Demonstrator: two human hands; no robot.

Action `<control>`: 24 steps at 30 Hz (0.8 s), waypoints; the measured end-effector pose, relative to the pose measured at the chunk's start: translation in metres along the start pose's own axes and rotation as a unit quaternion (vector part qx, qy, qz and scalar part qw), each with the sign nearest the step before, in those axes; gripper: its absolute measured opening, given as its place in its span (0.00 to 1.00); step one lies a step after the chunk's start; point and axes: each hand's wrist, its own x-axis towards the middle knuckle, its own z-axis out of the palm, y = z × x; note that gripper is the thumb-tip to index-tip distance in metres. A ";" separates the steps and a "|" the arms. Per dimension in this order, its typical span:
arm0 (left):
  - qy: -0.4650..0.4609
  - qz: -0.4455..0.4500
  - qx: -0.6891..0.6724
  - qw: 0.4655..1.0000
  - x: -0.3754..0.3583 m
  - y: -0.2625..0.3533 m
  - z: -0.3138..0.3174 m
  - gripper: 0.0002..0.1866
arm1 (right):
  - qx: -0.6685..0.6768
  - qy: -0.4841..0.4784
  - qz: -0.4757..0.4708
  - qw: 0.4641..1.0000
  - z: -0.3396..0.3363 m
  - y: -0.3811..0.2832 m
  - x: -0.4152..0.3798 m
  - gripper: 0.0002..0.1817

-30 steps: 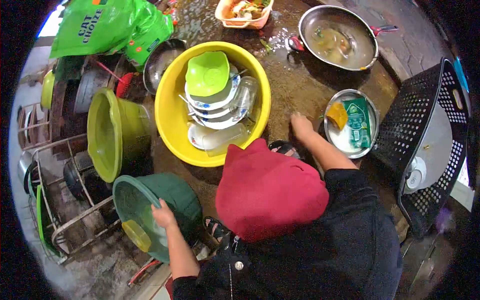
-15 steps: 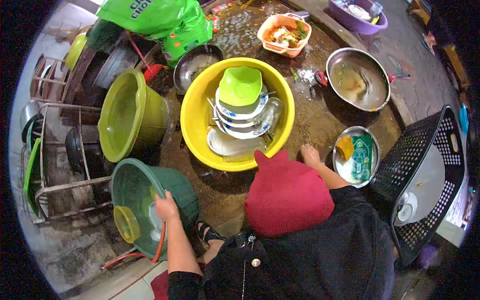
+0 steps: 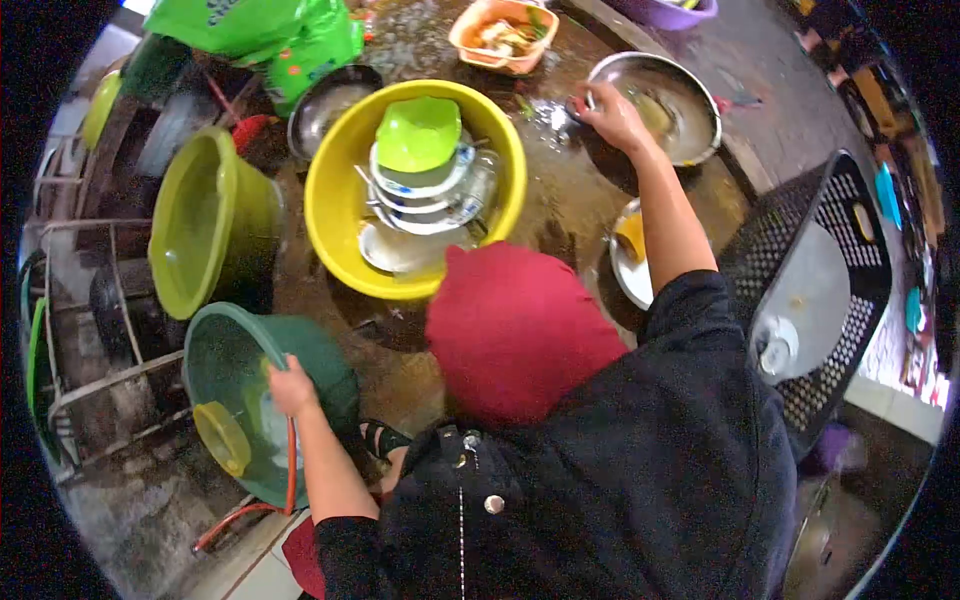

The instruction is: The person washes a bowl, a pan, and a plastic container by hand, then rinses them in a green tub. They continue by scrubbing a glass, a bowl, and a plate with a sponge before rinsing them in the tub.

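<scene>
My left hand [image 3: 292, 387] is closed around an orange hose [image 3: 291, 455] at the rim of a green tub [image 3: 330, 375], which leans toward the left. A yellow dipper [image 3: 222, 438] lies inside that tub. My right arm stretches forward, and my right hand [image 3: 615, 118] has its fingers closed at the red side handle of a metal wok [image 3: 690, 140] holding murky liquid. Between my arms, a yellow basin [image 3: 318, 215] holds stacked patterned bowls, glassware and a green bowl [image 3: 418, 135] on top. My right forearm partly covers a small bowl with a yellow sponge [image 3: 630, 237].
An olive bucket [image 3: 218, 230] and a metal rack [image 3: 120, 375] stand left. A black perforated basket [image 3: 865, 240] with a large lid leans at right. Toward the back are a peach container of scraps [image 3: 505, 40], a green bag [image 3: 250, 40] and a purple basin [image 3: 665, 12].
My right hand has moved forward from the wet floor beside the small bowl to the wok's handle. My left hand stays at the tub rim with the hose. The whole view has shifted.
</scene>
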 end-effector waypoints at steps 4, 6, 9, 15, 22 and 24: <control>0.012 0.033 -0.011 0.999 0.001 -0.004 0.000 0.25 | -0.179 -0.154 0.096 0.967 0.013 0.112 -0.095 0.18; 0.009 0.029 -0.016 0.999 0.000 -0.002 -0.001 0.25 | -0.186 -0.135 0.142 0.963 0.041 0.153 -0.170 0.31; 0.006 0.028 -0.024 0.999 0.000 -0.003 -0.002 0.24 | -0.115 -0.021 0.108 0.987 0.049 0.114 -0.232 0.30; -0.032 0.019 -0.048 0.998 0.001 -0.005 -0.006 0.23 | -0.231 -0.038 0.098 0.967 0.055 0.106 -0.261 0.29; 0.208 0.235 0.012 0.949 -0.027 0.001 -0.007 0.29 | -0.292 -0.039 0.067 0.953 0.081 0.159 -0.273 0.38; 0.223 0.345 -0.062 0.910 -0.035 0.022 0.002 0.26 | -0.262 -0.106 0.125 0.951 0.084 0.176 -0.267 0.42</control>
